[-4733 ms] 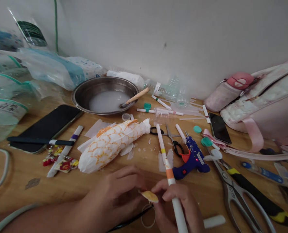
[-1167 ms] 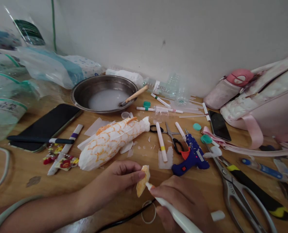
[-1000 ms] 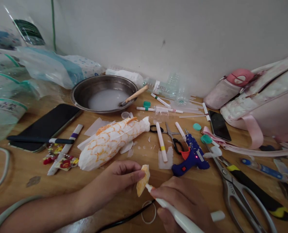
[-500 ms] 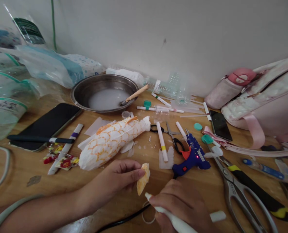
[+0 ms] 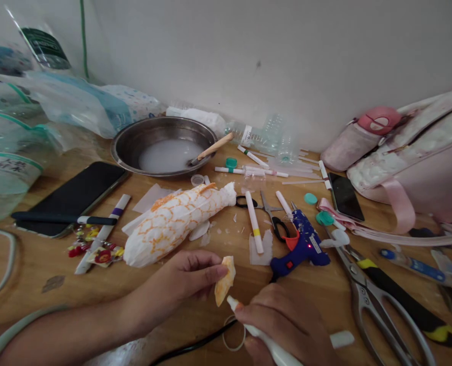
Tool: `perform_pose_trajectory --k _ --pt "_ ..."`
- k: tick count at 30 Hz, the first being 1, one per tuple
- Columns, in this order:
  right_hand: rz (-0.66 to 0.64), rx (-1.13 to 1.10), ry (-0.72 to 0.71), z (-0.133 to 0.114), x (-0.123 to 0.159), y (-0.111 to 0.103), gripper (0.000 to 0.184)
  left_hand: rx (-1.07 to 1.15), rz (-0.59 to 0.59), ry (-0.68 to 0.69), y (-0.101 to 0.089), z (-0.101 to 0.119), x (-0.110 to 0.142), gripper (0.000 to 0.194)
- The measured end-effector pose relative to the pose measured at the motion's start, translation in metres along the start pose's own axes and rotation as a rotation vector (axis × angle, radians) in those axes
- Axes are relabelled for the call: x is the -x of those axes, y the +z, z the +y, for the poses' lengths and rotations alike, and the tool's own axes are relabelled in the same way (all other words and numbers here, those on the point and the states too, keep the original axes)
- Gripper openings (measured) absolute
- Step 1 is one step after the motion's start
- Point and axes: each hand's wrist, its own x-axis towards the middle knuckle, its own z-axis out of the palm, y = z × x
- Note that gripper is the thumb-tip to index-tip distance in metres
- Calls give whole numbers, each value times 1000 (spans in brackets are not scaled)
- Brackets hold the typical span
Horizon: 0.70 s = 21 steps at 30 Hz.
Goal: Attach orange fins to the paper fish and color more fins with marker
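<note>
My left hand (image 5: 180, 284) pinches a small orange-and-white paper piece (image 5: 224, 280) and holds it upright above the wooden table (image 5: 35, 264). My right hand (image 5: 287, 325) grips a white marker (image 5: 264, 340) with its orange tip pointing at the lower edge of that piece. Just beyond my left hand lies a white paper-covered fish shape (image 5: 176, 223) drawn over with orange scales.
A blue glue gun (image 5: 300, 246), black scissors (image 5: 269, 213), a yellow-banded marker (image 5: 253, 222) and large shears (image 5: 382, 305) lie to the right. A steel bowl (image 5: 163, 147) of white liquid stands behind, a phone (image 5: 73, 195) at left, pink bags (image 5: 412, 157) at right.
About five seconds ago the paper piece lay flat between my fingers and the marker stood up; now the piece is upright and the marker tip points at it. In the last second the tip dipped and came back.
</note>
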Motion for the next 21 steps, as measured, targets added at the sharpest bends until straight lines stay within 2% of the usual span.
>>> perform_pose_trajectory --k 10,21 --pt "-121 -57 -59 -1 -1 -4 27 -45 24 -1 3 4 0 41" --pt "-147 -76 -82 1 2 -5 26 -2 12 9 -1 -3 -1 37"
